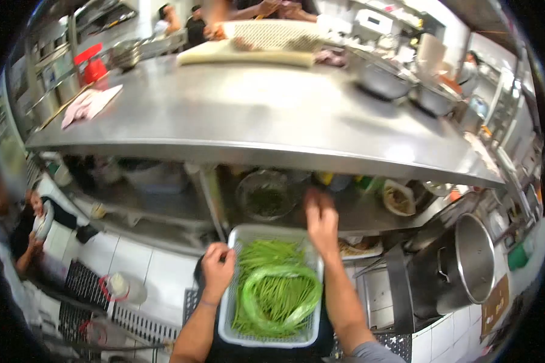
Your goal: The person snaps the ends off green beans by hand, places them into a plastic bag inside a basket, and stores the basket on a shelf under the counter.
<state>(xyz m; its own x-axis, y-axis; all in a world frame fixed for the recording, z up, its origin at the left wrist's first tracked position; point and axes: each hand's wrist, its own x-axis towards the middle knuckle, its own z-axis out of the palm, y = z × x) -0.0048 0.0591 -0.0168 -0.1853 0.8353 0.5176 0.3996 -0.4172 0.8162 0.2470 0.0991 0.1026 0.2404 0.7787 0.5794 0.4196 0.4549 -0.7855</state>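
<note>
A white plastic basket (226,320) full of long green beans (266,251) sits close in front of my body. On the beans lies an open green plastic bag (313,284) with more beans inside. My left hand (217,266) is beside the basket's left rim, its fingers curled in; whatever they might hold is hidden. Past the basket's far right corner, my right hand (322,224) reaches toward the lower shelf, its fingertips blurred. Left of it on that shelf stands a clear bowl (265,193) with dark green pieces in it.
Above the shelf juts the steel table (242,115), bearing a pink cloth (91,106), a perforated white basket (272,34) and steel bowls (378,75). A large steel pot (451,266) stands at right. A person (33,230) is at left; others are behind the table.
</note>
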